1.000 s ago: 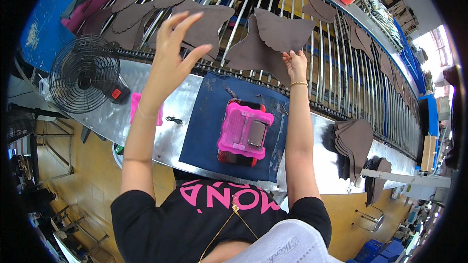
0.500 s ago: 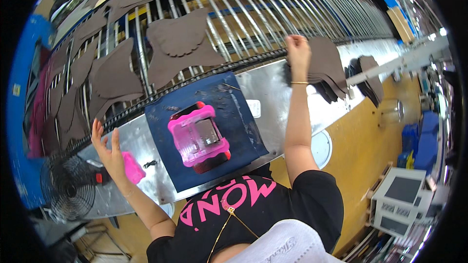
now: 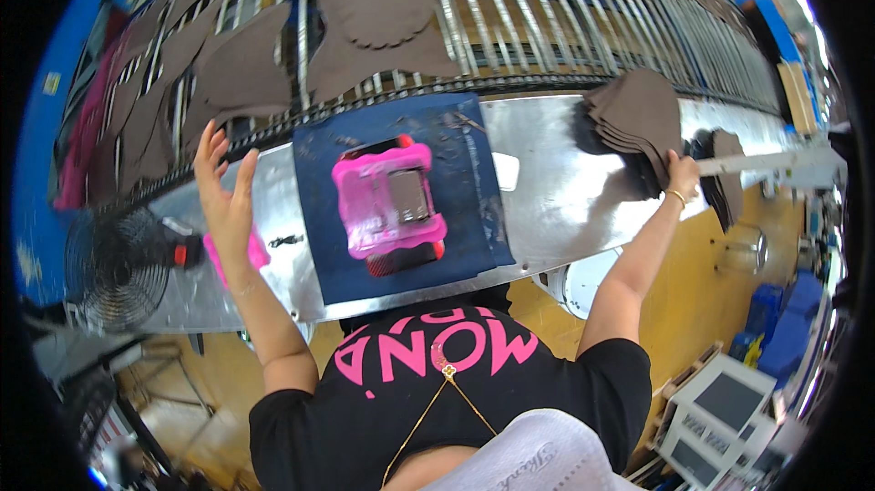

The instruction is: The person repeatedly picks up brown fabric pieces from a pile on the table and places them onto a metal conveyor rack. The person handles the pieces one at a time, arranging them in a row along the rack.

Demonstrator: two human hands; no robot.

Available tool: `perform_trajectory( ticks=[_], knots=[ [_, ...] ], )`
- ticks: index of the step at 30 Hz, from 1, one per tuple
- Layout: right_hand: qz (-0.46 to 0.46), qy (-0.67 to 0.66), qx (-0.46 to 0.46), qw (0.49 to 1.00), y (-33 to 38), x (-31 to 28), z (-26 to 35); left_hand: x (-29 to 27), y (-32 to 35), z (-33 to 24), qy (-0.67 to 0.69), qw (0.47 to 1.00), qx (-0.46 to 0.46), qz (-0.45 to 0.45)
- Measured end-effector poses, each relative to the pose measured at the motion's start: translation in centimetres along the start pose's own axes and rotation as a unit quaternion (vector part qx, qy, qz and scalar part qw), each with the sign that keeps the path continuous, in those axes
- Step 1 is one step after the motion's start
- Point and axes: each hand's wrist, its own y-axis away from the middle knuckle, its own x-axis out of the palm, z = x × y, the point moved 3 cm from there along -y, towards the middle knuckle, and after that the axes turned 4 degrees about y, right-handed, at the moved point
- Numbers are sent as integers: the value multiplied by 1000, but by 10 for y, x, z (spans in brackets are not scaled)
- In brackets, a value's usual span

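Note:
My left hand [image 3: 226, 204] is raised over the left part of the metal table, fingers spread, holding nothing. Below it lies a small pink wavy-edged piece [image 3: 258, 252], partly hidden by my forearm. My right hand [image 3: 684, 178] has its fingers closed on the near right corner of a stack of brown cut pieces [image 3: 645, 104]; how many layers it grips I cannot tell. Between my hands, a pink template with wavy edges [image 3: 365, 209] rests on a dark blue mat [image 3: 319, 277]. A grey block [image 3: 410, 196] sits on the template, and black-and-red parts [image 3: 406, 257] stick out beneath it.
Beyond the metal table [image 3: 547, 209] runs a rack of metal bars [image 3: 510, 26] carrying brown pieces [image 3: 383, 26]. At the far left stands a black fan [image 3: 118, 268]. A pale bar [image 3: 766, 161] juts in beside another dark stack [image 3: 726, 183] on the right.
My right hand has moved right and nearer, from the rack side of the brown stack to its near right corner. My left hand stays raised and spread. The view has shifted.

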Motion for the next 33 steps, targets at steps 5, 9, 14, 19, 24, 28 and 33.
perform_trajectory(
  ticks=[5,9,14,19,24,28,33],
  knots=[
    [9,11,69,997,32,-73,39,-20,16,7,-52,998,-15,-18],
    [117,-154,22,981,2,-61,23,-18,14,3,-54,999,-7,-9],
    [13,-166,-70,984,54,-212,60,5,-4,-34,-4,997,75,27],
    [-19,-610,-188,769,134,-296,116,46,-11,-69,58,980,168,95],
    [75,-790,-250,555,204,-311,202,53,-16,-81,392,904,37,164],
    [140,-773,-347,512,249,-293,244,-12,-14,-70,336,933,-57,115],
    [176,-664,-490,537,300,-283,275,-84,0,-51,161,987,2,11]
  ],
)
